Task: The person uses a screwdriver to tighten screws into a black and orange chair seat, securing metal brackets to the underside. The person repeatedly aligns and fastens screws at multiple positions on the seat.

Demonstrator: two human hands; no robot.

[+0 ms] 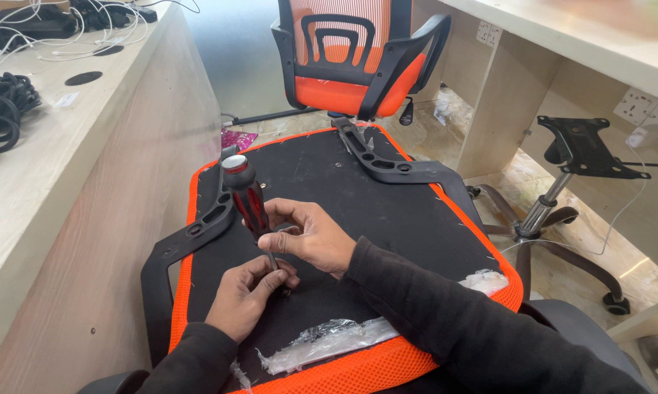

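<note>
An upturned office chair seat (387,219), black underneath with an orange mesh edge, lies before the person, and both hands meet near its near-left part. The right hand (316,237) is closed around the lower handle of a red-and-black screwdriver (247,198), whose long axis runs from the grey cap at upper left down and slightly right to the tip, tilted a little off upright. The left hand (250,292) sits just below, fingers pinched narrow around the shaft at the tip; whether a screw is between them cannot be told, as the fingers hide that spot. The tip meets the black underside just in front of the left hand, so the left hand is the nearer one to the contact point. A black armrest bracket (198,226) lies along the seat's left edge, just beside the screwdriver, and a second armrest (387,157) lies toward the far right. Crumpled clear plastic wrap (322,343) lies along the near edge. An assembled orange chair (354,55) stands beyond, a chair base (562,211) to the right.
</note>
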